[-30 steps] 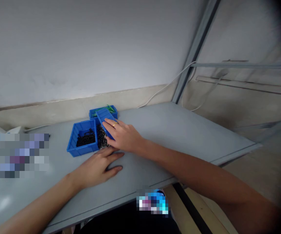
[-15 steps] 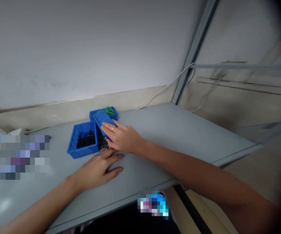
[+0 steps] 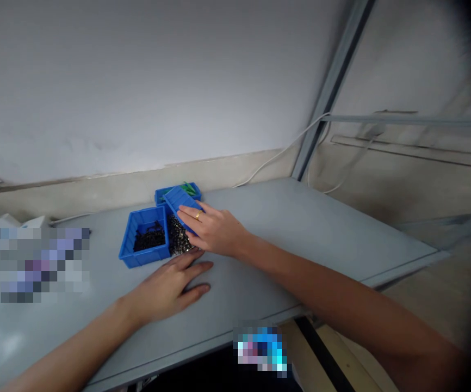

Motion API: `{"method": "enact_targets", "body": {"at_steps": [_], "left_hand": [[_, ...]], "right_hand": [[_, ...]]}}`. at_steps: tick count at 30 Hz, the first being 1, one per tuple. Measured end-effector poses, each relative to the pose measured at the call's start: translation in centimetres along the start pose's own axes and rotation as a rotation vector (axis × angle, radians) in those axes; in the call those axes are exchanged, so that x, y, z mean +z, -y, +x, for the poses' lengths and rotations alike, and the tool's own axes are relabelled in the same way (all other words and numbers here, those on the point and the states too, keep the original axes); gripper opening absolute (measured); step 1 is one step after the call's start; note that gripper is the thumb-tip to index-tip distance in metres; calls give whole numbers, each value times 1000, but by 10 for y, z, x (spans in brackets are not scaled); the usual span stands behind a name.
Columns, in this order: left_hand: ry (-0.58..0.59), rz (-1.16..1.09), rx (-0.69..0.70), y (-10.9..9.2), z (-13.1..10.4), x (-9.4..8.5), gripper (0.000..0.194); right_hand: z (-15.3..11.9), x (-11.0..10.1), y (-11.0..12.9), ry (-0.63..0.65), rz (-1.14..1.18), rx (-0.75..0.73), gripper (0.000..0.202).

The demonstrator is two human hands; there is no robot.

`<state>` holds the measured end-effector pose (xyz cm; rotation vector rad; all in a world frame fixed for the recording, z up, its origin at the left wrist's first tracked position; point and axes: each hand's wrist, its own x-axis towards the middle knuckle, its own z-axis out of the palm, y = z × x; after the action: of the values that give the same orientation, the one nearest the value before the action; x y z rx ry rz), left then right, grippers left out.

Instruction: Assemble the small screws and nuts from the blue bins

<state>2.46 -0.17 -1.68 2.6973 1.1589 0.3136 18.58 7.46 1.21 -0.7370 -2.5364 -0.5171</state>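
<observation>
My right hand [image 3: 215, 231], with a gold ring on one finger, grips a small blue bin [image 3: 179, 202] and holds it tipped toward the left. A heap of small dark metal parts [image 3: 178, 241] lies on the grey table [image 3: 301, 228] under the tipped bin. My left hand [image 3: 170, 288] rests flat on the table with fingers spread, its fingertips close to the front of the heap. Another blue bin [image 3: 146, 239] with small black parts stands upright just left of the heap.
A third blue bin [image 3: 166, 193] with green pieces stands behind the tipped one. A white cable [image 3: 276, 158] runs along the back wall to a grey metal post [image 3: 325, 98]. White items sit at the table's far left. The table's right edge drops off to the floor.
The view has shifted slightly, so everything sits a little lower and to the right. My right hand keeps the bin tipped; more of the dark parts show on the table. My left hand stays put.
</observation>
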Motion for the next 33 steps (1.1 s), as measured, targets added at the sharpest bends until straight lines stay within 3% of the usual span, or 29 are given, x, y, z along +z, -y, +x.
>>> {"method": "enact_targets", "body": {"at_steps": [10, 17, 23, 28, 33], "left_hand": [[4, 26, 9, 1, -1, 1, 40], [4, 11, 11, 0, -1, -3, 39], [14, 36, 12, 0, -1, -2, 41], [18, 45, 28, 2, -1, -2, 40], [-7, 27, 87, -1, 1, -5, 33]], "right_hand": [[0, -6, -16, -59, 119, -2, 41], [0, -14, -27, -170, 167, -26, 40], [-1, -31, -33, -193, 222, -5, 38], [-1, -47, -45, -303, 233, 180, 36], [-1, -42, -69, -313, 176, 463, 29]]}}
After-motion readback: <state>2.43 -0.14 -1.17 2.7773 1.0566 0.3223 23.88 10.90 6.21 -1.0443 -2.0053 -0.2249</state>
